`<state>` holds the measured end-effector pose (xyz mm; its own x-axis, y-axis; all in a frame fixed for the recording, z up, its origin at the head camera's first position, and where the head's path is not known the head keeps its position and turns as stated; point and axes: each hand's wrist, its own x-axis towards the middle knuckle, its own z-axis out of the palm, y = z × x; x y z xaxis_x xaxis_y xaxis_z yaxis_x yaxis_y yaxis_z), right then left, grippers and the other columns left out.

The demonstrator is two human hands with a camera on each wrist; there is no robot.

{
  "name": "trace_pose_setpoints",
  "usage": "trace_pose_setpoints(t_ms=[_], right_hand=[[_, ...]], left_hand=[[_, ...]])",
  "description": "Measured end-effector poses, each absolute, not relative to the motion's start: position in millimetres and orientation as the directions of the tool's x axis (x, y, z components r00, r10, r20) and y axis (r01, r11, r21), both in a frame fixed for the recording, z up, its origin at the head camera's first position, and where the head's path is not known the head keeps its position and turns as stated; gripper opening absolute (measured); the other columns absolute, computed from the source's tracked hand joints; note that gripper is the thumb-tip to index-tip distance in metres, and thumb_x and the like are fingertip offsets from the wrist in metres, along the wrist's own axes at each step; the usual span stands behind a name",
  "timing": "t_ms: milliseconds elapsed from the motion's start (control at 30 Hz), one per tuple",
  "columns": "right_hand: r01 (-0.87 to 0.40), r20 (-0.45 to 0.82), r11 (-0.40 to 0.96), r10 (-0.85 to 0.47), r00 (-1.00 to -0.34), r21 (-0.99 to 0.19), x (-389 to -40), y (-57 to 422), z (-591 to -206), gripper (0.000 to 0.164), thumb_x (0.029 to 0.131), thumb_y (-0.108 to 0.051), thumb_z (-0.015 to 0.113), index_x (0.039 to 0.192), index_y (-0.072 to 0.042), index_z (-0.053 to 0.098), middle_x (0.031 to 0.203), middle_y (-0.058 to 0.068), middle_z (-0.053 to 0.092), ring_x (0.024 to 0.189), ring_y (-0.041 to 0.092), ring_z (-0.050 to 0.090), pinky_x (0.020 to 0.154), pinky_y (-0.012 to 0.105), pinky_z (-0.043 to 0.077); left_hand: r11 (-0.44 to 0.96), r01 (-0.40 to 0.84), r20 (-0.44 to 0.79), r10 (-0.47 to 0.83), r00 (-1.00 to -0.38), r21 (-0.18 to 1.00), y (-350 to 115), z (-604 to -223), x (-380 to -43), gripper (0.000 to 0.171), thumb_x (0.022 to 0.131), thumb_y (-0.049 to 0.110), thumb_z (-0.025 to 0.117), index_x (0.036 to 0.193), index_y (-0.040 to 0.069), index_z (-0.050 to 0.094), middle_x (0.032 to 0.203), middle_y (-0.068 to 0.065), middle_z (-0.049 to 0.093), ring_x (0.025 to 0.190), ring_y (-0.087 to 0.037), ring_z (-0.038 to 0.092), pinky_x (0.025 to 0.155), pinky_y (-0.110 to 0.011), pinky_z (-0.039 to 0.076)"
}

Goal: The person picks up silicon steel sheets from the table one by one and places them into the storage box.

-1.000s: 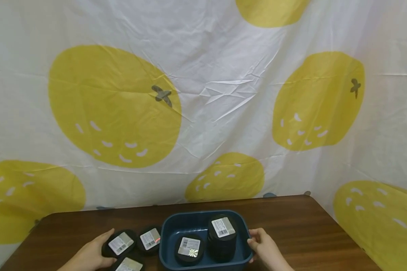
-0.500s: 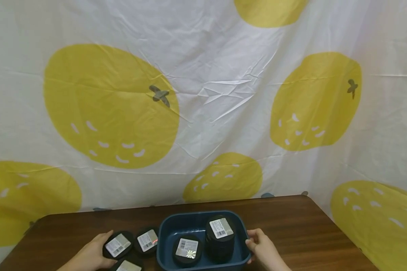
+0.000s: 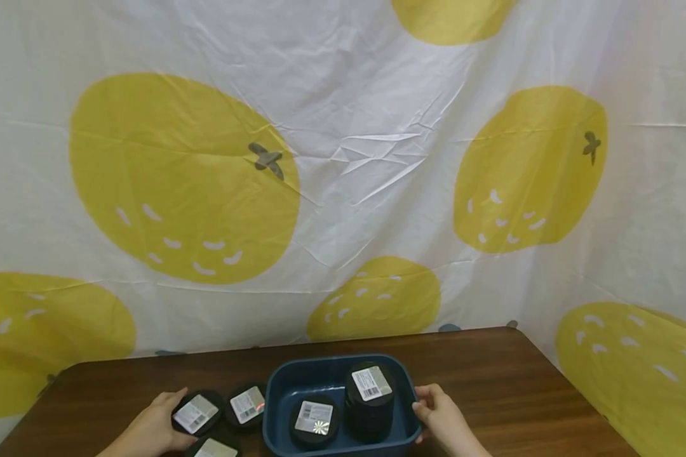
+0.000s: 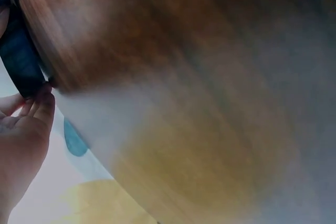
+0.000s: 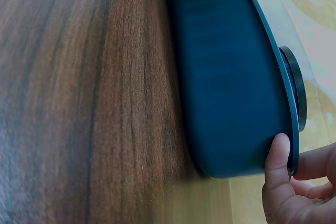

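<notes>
In the head view my left hand [image 3: 157,424] holds a flat black round container [image 3: 197,412] with a white and silver barcode label, thumb and fingers at its left side. The left wrist view shows my fingertips at the edge of that black container [image 4: 23,59]. Two similar containers lie against it, one to the right [image 3: 246,405] and one in front [image 3: 216,447]. My right hand [image 3: 444,416] pinches the right rim of a dark blue plastic bin [image 3: 297,365]; in the right wrist view a finger [image 5: 278,153] presses the bin's outer wall [image 5: 226,87].
Inside the bin are a stack of black containers [image 3: 369,412] on the right and a lower container [image 3: 314,422] on the left. Everything stands on a brown wooden table [image 3: 491,374]. A white cloth with yellow fruit prints [image 3: 377,190] hangs behind and at the right.
The whole head view has shifted slightly, so everything appears a little further left. Both hands keep their places on the container and the bin's rim.
</notes>
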<state>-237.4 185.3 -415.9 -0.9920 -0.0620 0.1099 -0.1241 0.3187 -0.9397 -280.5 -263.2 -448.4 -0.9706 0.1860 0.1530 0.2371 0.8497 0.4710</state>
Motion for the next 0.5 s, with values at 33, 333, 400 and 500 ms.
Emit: trace_pose_setpoints(t_ms=[33,333,400,500], right_hand=[[-0.125,0.111,0.318,-0.060,-0.992,-0.940,-237.6,185.1,-416.1,0.030,0.082,0.003,0.047,0.107,0.018,0.038,0.073,0.009,0.043,0.048,0.017,0.048,0.043,0.036,0.048],[-0.106,0.099,0.310,-0.038,-0.994,-0.945,-239.5,185.3,-419.1,0.030,0.083,0.004,0.046,0.107,0.018,0.037,0.074,0.009,0.042,0.050,0.017,0.048,0.042,0.034,0.048],[-0.106,0.099,0.307,-0.036,-0.994,-0.946,-239.2,185.2,-419.4,0.030,0.083,0.004,0.046,0.107,0.018,0.037,0.074,0.009,0.042,0.051,0.017,0.048,0.042,0.034,0.048],[-0.108,0.102,0.308,-0.036,-0.994,-0.945,-238.5,184.9,-419.3,0.030,0.082,0.005,0.046,0.107,0.018,0.037,0.074,0.010,0.043,0.051,0.017,0.048,0.042,0.034,0.048]], left_hand=[[0.849,0.237,0.158,0.184,-0.970,0.473,-263.7,-448.3,-280.4,0.087,0.047,0.031,0.080,0.113,-0.013,0.045,0.102,-0.022,0.050,0.082,-0.024,0.051,0.068,-0.036,0.044],[0.860,0.179,0.143,0.124,-0.982,0.478,-269.6,-446.3,-277.2,0.087,0.047,0.039,0.080,0.112,-0.010,0.046,0.099,-0.020,0.050,0.081,-0.026,0.051,0.067,-0.040,0.044],[0.864,0.153,0.124,0.106,-0.987,0.480,-271.9,-444.8,-276.3,0.090,0.048,0.042,0.079,0.114,-0.010,0.044,0.100,-0.022,0.049,0.080,-0.026,0.051,0.066,-0.041,0.044],[0.867,0.131,0.099,0.094,-0.991,0.482,-274.7,-442.5,-275.3,0.092,0.050,0.045,0.077,0.116,-0.010,0.042,0.101,-0.024,0.047,0.079,-0.025,0.050,0.066,-0.042,0.044]])
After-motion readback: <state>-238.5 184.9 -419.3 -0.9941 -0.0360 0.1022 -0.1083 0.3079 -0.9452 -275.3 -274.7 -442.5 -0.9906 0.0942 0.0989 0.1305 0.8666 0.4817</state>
